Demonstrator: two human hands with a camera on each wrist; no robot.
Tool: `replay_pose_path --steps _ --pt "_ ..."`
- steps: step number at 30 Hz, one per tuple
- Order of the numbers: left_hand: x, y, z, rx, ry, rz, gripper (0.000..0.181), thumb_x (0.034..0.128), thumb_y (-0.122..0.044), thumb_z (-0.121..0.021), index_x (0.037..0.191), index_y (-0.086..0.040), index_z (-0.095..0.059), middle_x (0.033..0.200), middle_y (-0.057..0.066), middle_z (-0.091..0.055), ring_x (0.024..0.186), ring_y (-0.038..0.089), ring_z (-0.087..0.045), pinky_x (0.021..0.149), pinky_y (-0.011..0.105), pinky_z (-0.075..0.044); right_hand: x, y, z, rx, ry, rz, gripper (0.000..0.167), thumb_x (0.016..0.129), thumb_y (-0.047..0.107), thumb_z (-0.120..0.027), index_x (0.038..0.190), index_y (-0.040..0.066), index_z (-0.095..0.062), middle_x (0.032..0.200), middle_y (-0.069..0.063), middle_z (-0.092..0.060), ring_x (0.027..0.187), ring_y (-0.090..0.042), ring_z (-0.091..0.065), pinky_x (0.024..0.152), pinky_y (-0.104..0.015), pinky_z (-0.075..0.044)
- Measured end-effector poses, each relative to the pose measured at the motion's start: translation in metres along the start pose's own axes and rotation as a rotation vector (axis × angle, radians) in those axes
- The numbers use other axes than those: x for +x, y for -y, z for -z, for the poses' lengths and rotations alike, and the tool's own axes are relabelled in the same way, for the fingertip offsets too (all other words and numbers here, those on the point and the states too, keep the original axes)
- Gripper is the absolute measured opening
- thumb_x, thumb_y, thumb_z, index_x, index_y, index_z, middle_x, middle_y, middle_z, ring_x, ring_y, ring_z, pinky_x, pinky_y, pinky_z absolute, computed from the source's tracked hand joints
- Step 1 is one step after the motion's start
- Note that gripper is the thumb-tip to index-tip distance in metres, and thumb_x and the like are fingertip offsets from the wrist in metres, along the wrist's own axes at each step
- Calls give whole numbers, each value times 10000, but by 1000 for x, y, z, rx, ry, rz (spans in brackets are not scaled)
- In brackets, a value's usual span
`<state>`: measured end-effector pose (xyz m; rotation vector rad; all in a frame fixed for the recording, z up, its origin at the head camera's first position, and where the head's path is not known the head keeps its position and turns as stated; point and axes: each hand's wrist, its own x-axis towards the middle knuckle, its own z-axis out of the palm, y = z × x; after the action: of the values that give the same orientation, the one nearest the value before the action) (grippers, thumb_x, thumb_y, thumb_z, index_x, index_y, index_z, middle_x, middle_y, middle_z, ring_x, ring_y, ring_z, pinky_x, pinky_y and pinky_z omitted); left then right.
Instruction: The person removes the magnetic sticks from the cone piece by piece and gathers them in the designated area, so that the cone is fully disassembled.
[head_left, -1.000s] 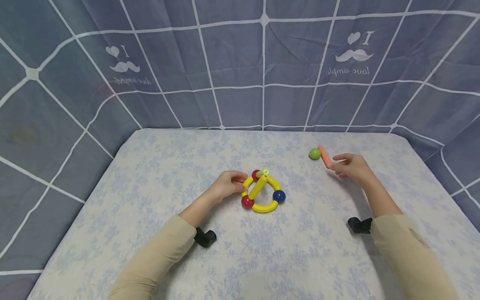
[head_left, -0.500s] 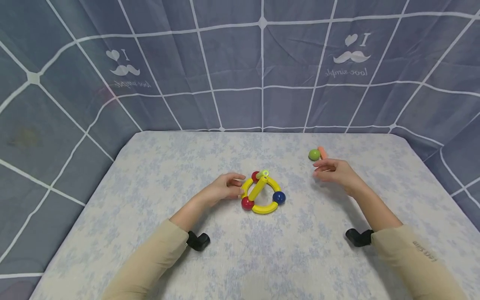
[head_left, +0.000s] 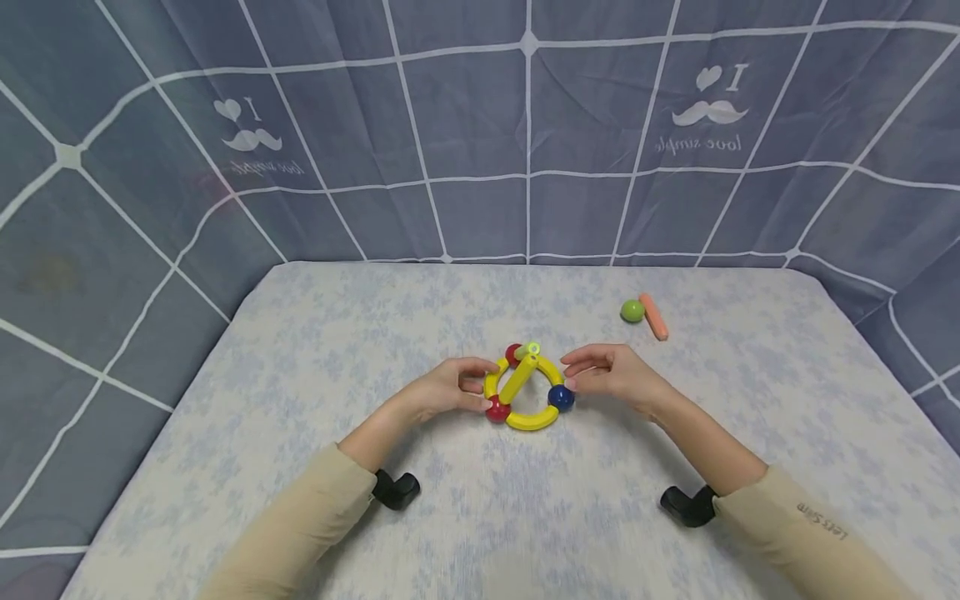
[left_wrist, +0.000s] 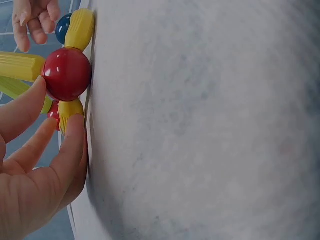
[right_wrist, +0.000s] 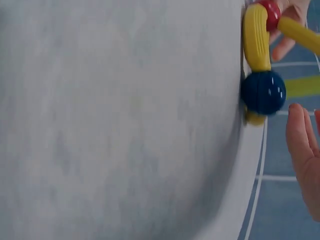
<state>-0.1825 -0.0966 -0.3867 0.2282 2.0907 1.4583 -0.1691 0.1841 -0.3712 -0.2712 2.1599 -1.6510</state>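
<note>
A magnetic ball-and-rod toy [head_left: 534,421] lies on the table: curved yellow rods form a ring through two red balls and a blue ball [head_left: 561,397]. From the red balls [head_left: 497,409] rise a straight yellow rod [head_left: 519,380] and a yellow-green rod [left_wrist: 14,87]. My left hand [head_left: 448,389] holds the ring's left side, thumb against the near red ball and fingers at the curved rod [left_wrist: 70,109]. Beside the blue ball is my right hand [head_left: 618,377], its fingers loosely bent and holding nothing; the right wrist view shows a gap between fingertips and ball.
Farther back on the right, a green ball [head_left: 632,311] lies by an orange rod [head_left: 654,317]. A pale patterned cloth covers the table [head_left: 480,517]. Behind it hangs a blue-grey curtain [head_left: 480,150] with white lines. Black wrist mounts [head_left: 396,491] stick out from both sleeves.
My right hand has moved left and nearer from the orange rod to the blue ball. The left hand's thumb has come onto the near red ball. The toy stays in place.
</note>
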Motion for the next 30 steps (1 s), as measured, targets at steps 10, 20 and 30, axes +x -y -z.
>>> replay_pose_path --steps 10,20,30 --pt "-3 -2 -4 43 -28 17 449 772 -73 -754 1195 -37 -608 1246 96 -519 1058 250 -488 823 301 -482 9 2 -45 150 17 -27 403 823 81 -683 1152 -112 -553 1002 -150 -647 847 -157 -620 761 -278 -516" --pt "-4 -3 -6 78 -20 -11 395 775 -89 -752 1149 -31 -637 1252 91 -521 1028 242 -501 768 290 -486 13 6 -73 201 -35 -21 405 807 55 -705 1161 -98 -578 1007 -113 -666 896 -192 -628 773 -278 -516" --pt "-3 -3 -9 91 -36 -21 261 779 -59 -746 1033 -31 -692 1245 98 -500 1000 240 -527 754 302 -495 18 6 -80 250 -51 -25 404 805 9 -693 1155 -136 -553 999 -104 -668 878 -172 -631 768 -272 -519"
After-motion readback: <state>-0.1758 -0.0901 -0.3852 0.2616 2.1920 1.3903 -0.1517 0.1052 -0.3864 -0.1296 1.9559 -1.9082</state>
